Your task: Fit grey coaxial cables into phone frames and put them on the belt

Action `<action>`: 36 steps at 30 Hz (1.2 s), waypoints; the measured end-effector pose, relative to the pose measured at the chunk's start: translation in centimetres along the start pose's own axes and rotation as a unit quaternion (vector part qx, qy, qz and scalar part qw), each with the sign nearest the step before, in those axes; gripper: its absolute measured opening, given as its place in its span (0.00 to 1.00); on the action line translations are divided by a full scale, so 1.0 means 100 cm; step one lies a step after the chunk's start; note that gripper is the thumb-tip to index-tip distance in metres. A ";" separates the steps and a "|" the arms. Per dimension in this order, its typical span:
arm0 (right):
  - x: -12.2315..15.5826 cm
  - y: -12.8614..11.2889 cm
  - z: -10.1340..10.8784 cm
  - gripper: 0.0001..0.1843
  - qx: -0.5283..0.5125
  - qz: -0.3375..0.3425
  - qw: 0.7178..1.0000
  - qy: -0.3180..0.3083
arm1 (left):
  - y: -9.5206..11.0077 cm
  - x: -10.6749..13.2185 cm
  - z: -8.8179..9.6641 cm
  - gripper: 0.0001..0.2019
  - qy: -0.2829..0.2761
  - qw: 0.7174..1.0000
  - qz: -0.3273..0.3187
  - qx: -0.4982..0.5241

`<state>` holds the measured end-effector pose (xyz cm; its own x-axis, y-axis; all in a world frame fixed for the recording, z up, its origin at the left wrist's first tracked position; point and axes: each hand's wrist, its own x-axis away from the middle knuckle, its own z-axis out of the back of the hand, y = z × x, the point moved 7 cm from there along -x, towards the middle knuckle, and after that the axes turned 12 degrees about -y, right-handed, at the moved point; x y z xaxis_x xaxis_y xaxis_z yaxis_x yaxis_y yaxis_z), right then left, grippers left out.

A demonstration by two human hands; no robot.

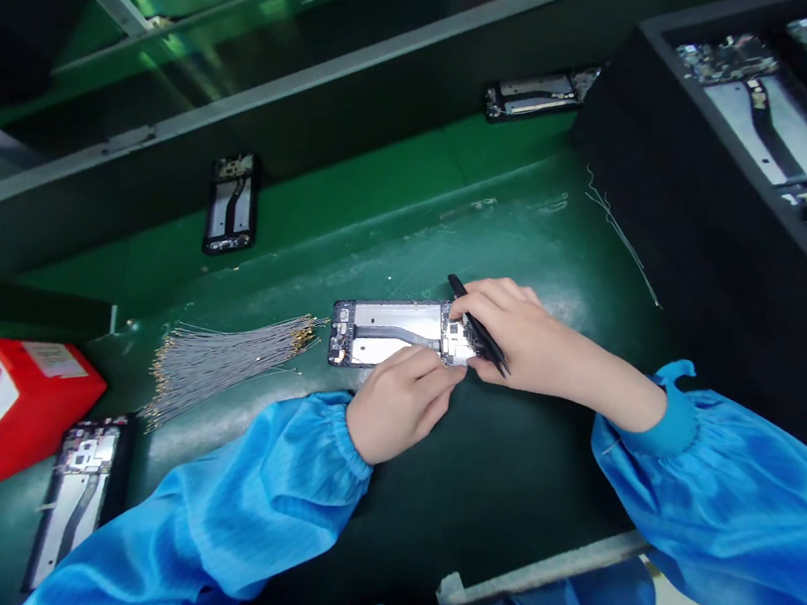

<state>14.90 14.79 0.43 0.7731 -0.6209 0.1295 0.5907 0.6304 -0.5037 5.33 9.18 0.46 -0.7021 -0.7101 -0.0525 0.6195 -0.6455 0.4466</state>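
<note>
An opened phone [401, 320] lies on the green work mat, its silver frame, dark flex cable and circuit board exposed. My left hand [408, 399] rests over its near edge, with fingers curled and pressed together by the board end; whatever the fingertips pinch is hidden. At the phone's right end, my right hand [512, 334] is closed around black tweezers [488, 344], held slantwise across the fingers, with thumb and forefinger close to the board. Left of the phone lies a bundle of thin grey cables [228, 357] with gold-coloured ends.
More opened phones lie at the back [234, 206], by the rear wall [536, 98] and at lower left [77, 496]. A red box [31, 409] with white strips stands left. On the right, a black foam tray [650, 178] holds several phones; loose wires [626, 237] lie beside it.
</note>
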 end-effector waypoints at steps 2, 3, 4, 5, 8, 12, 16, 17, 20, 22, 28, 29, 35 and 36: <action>-0.003 -0.001 0.001 0.20 0.010 -0.016 1.000 -0.015 | 0.001 0.000 0.001 0.11 -0.002 1.000 -0.006 -0.005; -0.005 -0.001 0.001 0.21 0.016 -0.024 0.999 -0.024 | 0.002 -0.001 0.001 0.11 -0.003 1.000 -0.008 -0.008; -0.007 -0.001 0.001 0.21 0.021 -0.033 0.999 -0.033 | 0.003 -0.001 0.001 0.11 -0.005 1.000 -0.008 -0.015; -0.008 -0.002 0.001 0.21 0.025 -0.040 0.998 -0.042 | 0.004 -0.002 0.002 0.11 -0.006 1.000 -0.007 -0.024; -0.010 -0.002 0.000 0.21 0.029 -0.047 0.997 -0.056 | 0.008 -0.006 0.003 0.11 -0.019 0.997 0.000 -0.075; -0.010 -0.002 0.000 0.21 0.033 -0.044 0.997 -0.049 | 0.007 -0.008 0.006 0.12 -0.034 0.990 -0.020 -0.135; -0.008 -0.001 0.000 0.21 0.025 -0.035 0.998 -0.043 | -0.008 0.000 0.009 0.12 -0.056 0.992 -0.082 -0.082; -0.008 -0.001 0.001 0.21 0.022 -0.031 0.998 -0.041 | -0.013 0.002 0.009 0.13 -0.060 0.992 -0.088 -0.064; -0.006 0.000 0.001 0.21 0.013 -0.015 0.999 -0.037 | -0.023 0.008 0.009 0.14 -0.063 0.993 -0.098 -0.032; -0.006 0.001 0.002 0.20 0.010 -0.011 0.999 -0.036 | -0.025 0.010 0.008 0.15 -0.059 0.993 -0.103 -0.030; -0.008 0.001 0.001 0.19 0.012 -0.028 0.998 -0.049 | -0.024 0.006 0.009 0.15 -0.044 0.994 -0.095 -0.037; -0.009 0.001 0.001 0.19 0.014 -0.035 0.998 -0.053 | -0.024 0.006 0.009 0.15 -0.043 0.994 -0.094 -0.038; -0.013 0.000 0.000 0.20 0.039 -0.056 0.996 -0.063 | -0.024 0.007 0.009 0.14 -0.039 0.994 -0.100 -0.037; -0.013 -0.001 0.000 0.20 0.046 -0.057 0.995 -0.062 | -0.023 0.008 0.010 0.14 -0.039 0.993 -0.102 -0.036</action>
<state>13.81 15.58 0.30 0.7184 -0.6329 0.2886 0.6911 0.6024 -0.3994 3.02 10.42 0.23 -0.8385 -0.5410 -0.0646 0.4837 -0.7937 0.3688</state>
